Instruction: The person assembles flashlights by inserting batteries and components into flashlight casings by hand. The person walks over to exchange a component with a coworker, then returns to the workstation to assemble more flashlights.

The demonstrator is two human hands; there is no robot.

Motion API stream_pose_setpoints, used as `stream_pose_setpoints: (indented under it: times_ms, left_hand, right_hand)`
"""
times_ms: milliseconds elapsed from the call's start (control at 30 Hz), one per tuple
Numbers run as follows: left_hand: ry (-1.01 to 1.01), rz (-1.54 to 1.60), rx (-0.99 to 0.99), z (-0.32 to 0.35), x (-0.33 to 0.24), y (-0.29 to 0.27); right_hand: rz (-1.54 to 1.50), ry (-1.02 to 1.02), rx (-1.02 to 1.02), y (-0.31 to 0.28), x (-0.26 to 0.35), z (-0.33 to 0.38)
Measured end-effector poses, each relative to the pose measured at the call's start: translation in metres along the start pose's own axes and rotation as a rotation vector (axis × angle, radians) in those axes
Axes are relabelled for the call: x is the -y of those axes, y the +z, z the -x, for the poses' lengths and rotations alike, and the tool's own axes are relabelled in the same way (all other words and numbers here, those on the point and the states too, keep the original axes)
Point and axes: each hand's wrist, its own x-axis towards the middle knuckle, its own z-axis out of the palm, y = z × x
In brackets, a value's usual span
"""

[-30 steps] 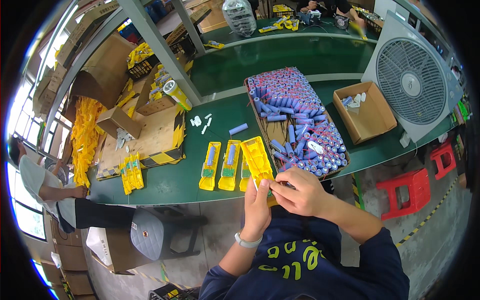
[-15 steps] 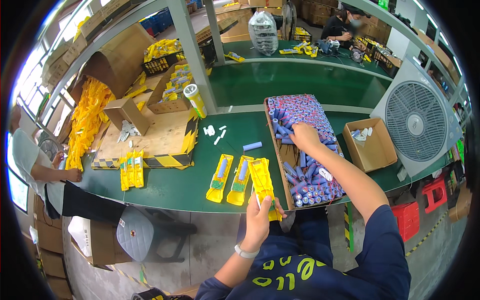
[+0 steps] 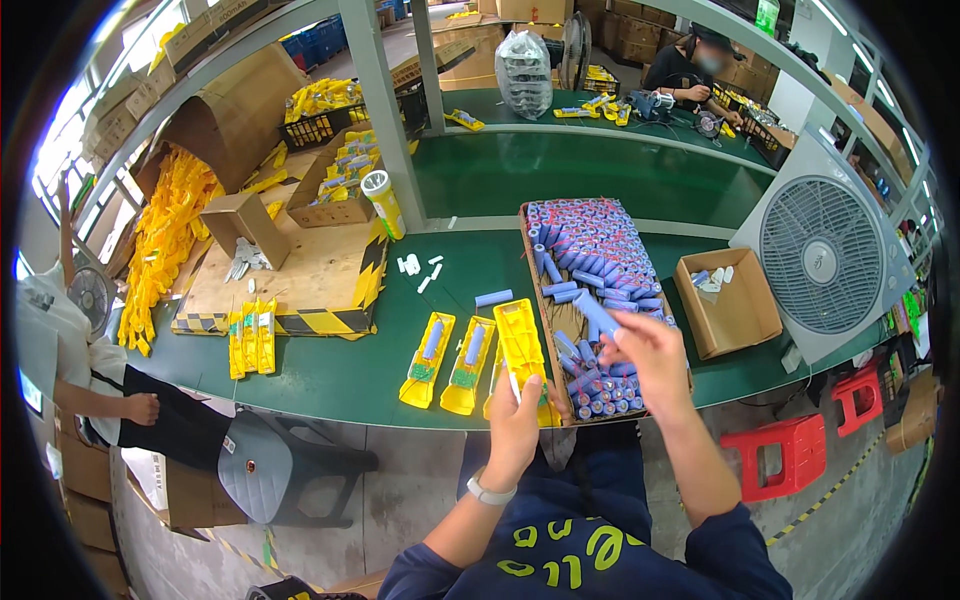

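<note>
My left hand (image 3: pixel 514 425) grips a yellow plastic casing half (image 3: pixel 517 335), held tilted above the near table edge; a small white part shows by the thumb. My right hand (image 3: pixel 650 360), slightly blurred, pinches a blue cylindrical battery cell (image 3: pixel 597 313) over the cardboard box (image 3: pixel 551 355). Inside that box lie many blue cells (image 3: pixel 590 240) with red wires, some in rows, some loose. Left of my left hand are two yellow casings, a left one (image 3: pixel 427 362) and a right one (image 3: pixel 468 366), each with a blue cell and green board. A single cell (image 3: pixel 494 298) lies behind them.
A small carton (image 3: pixel 735 325) with white parts and a large fan (image 3: pixel 822 250) stand right. Small white pieces (image 3: pixel 410 264), a yellow flashlight (image 3: pixel 383 205) and a wooden board (image 3: pixel 320 265) are left. One person sits left, another works beyond the metal frame.
My right hand has come out of the cell box toward me, now with a battery cell in its fingers. The left hand still holds the casing. The seated person's arm at left has lowered.
</note>
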Motion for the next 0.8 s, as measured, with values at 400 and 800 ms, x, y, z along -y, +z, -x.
stream_pose_setpoints:
  times_ms: [400,800]
  left_hand:
    - [0.362,-0.535,-0.065,0.013,0.022,0.026]
    - [0.33,-0.713,-0.086,0.024,0.012,0.032]
  right_hand:
    - [0.677,-0.507,-0.172,0.043,-0.009,0.056]
    - [0.39,-0.15,-0.142,0.041,-0.005,0.052]
